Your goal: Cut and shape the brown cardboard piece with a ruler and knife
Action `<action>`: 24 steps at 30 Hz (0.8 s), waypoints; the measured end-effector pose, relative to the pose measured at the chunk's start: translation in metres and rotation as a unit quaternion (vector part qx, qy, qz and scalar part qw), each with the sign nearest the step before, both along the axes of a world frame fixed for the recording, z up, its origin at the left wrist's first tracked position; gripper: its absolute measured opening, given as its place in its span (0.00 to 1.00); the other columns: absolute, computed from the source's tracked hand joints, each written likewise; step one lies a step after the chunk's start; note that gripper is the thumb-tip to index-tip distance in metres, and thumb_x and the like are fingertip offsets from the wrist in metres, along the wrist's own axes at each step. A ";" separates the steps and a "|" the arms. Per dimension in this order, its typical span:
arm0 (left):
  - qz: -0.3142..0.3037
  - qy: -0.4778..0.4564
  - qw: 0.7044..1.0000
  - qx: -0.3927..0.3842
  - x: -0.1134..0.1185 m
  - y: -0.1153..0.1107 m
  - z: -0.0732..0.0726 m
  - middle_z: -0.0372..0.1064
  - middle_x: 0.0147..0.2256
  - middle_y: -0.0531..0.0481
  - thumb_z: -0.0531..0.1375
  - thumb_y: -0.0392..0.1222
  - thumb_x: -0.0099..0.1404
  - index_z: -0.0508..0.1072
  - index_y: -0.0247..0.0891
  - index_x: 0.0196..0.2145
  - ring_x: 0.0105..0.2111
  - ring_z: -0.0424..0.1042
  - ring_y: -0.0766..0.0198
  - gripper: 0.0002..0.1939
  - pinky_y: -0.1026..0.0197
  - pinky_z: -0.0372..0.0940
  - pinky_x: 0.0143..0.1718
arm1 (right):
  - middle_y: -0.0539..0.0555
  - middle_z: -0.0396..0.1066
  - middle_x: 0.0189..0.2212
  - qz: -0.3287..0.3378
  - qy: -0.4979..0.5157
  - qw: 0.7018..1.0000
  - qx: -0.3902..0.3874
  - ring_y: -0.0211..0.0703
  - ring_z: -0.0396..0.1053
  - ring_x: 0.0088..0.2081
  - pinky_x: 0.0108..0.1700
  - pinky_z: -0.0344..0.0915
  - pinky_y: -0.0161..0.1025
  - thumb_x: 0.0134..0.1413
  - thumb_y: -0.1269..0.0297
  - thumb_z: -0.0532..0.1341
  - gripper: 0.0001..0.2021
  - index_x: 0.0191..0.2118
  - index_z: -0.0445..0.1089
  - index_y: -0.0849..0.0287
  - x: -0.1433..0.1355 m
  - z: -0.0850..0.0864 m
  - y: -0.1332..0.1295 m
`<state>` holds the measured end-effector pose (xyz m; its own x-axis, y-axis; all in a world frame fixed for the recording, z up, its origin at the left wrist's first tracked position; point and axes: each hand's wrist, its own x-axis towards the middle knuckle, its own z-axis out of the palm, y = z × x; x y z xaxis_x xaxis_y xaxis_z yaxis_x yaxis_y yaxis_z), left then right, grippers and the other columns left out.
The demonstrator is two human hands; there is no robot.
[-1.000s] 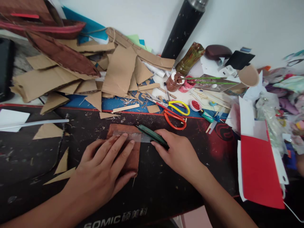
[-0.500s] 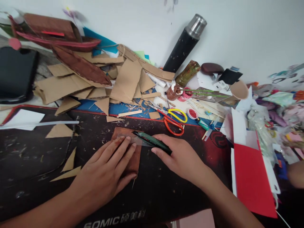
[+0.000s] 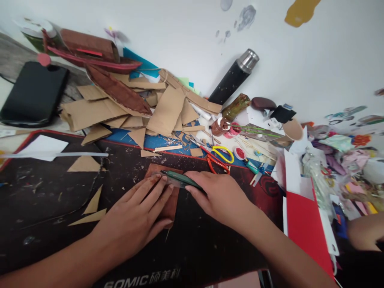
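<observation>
Brown board, one, on the dark mat, directly in front of you; its long axis runs roughly away from you; clear ruler, laid crosswise over its far part. Your left hand: flat, fingers extended, over the board's left side, fingertips on the ruler. Your right hand: closed round the green cutter, coming in from the board's right; cutter's long axis nearly along the ruler, tip over the board, just beyond your left fingertips; blade contact, cannot tell; scissors, beyond your right hand.
</observation>
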<state>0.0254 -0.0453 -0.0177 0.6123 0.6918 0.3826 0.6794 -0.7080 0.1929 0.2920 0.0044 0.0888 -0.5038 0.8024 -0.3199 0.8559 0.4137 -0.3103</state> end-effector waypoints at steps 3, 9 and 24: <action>0.000 -0.011 1.000 -0.004 0.001 -0.002 -0.003 0.79 0.69 0.34 0.54 0.63 0.85 0.72 0.36 0.77 0.72 0.73 0.43 0.36 0.45 0.65 0.74 | 0.62 0.87 0.54 0.011 -0.031 0.999 0.001 0.54 0.85 0.48 0.47 0.75 0.46 0.86 0.58 0.57 0.19 0.69 0.76 0.57 -0.005 0.004 0.002; -0.019 -0.017 1.000 0.006 -0.003 0.003 -0.001 0.81 0.66 0.34 0.55 0.61 0.86 0.72 0.34 0.77 0.69 0.75 0.44 0.36 0.46 0.66 0.73 | 0.61 0.87 0.52 0.024 -0.066 0.998 -0.004 0.53 0.85 0.46 0.42 0.70 0.45 0.86 0.58 0.57 0.19 0.69 0.77 0.57 -0.013 0.005 0.005; -0.012 -0.016 1.000 -0.003 -0.001 0.001 0.000 0.81 0.66 0.35 0.55 0.61 0.85 0.76 0.36 0.74 0.70 0.75 0.44 0.34 0.45 0.67 0.73 | 0.58 0.87 0.47 0.053 -0.079 0.994 0.047 0.48 0.82 0.38 0.35 0.59 0.42 0.85 0.60 0.56 0.18 0.68 0.77 0.56 -0.011 0.003 0.007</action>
